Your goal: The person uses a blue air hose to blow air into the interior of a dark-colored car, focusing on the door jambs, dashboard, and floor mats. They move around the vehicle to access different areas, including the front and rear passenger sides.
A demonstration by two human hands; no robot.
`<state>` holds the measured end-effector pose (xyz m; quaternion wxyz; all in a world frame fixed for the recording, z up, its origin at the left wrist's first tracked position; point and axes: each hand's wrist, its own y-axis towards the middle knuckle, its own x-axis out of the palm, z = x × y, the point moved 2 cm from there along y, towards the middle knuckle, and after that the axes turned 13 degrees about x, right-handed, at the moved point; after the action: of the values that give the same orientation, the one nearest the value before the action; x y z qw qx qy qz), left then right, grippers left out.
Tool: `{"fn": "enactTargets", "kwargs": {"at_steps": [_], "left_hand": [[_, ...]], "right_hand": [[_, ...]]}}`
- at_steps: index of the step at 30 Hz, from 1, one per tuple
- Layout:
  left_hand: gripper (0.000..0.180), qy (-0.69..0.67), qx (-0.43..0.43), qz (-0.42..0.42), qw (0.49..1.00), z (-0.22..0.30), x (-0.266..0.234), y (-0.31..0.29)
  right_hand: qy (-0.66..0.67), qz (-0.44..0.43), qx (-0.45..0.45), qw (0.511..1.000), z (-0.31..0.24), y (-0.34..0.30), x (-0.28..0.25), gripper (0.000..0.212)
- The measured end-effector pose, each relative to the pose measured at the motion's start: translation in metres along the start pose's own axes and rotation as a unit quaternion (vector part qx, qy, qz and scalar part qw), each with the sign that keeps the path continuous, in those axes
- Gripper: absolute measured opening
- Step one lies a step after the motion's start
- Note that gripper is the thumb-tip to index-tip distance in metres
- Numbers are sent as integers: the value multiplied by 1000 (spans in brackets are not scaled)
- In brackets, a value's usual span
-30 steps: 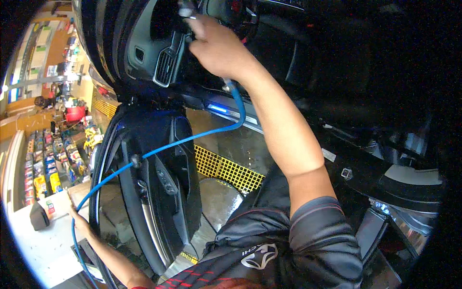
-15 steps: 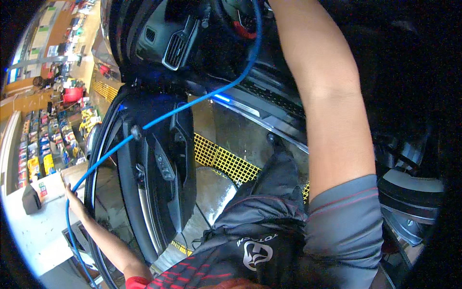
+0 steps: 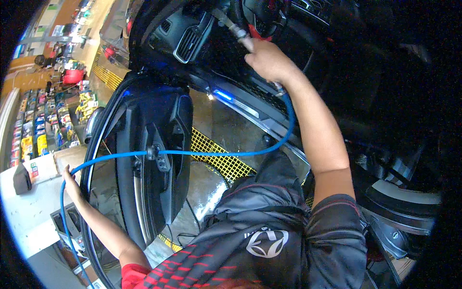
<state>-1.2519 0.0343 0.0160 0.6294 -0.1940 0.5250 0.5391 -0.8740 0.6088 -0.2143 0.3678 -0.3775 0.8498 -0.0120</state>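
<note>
My right hand reaches into the car's footwell area, closed round a silvery air blow gun. Its long nozzle points up and left, below the steering wheel. From the gun's lower end a blue air hose sags and runs left across the open car door. A dark fitting sits on the hose in front of the door panel. Beyond the door's outer edge, my left hand grips the hose, which hangs down from there. Its fingers are partly hidden.
The lit door sill runs between the footwell and the floor. Yellow grating crosses the floor near my legs. At the left stand a white table with a dark pouch, and shelves of bottles. A dark seat lies to the right.
My right hand has come back down into view with the air blow gun. The hose, straighter and higher before, now sags lower. My left hand has moved slightly up and keeps hold of the hose.
</note>
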Motion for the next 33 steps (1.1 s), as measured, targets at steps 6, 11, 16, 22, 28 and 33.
{"fn": "enactTargets", "kwargs": {"at_steps": [6, 11, 16, 22, 28, 33], "left_hand": [[54, -12, -39, 26, 999, 15, 7, -7], [53, -16, -32, 26, 999, 7, 4, -2], [45, -65, -10, 25, 998, 1, 9, 2], [47, -65, -19, 22, 997, -5, 9, 6], [52, -30, -102, 37, 994, -3, 6, 1], [41, 3, -45, -24, 999, -46, -5, 11]], "right_hand": [[-4, -48, 26, 998, 10, -28, 24, 32], [-18, -179, -148, 972, 15, -54, 21, 33], [59, 89, 148, 983, 70, -42, -52, 31], [4, 120, 144, 982, 95, -50, -36, 40], [154, -30, 448, 880, 233, -66, 30, 26], [125, 93, 392, 907, 317, -34, 62, 32]]}}
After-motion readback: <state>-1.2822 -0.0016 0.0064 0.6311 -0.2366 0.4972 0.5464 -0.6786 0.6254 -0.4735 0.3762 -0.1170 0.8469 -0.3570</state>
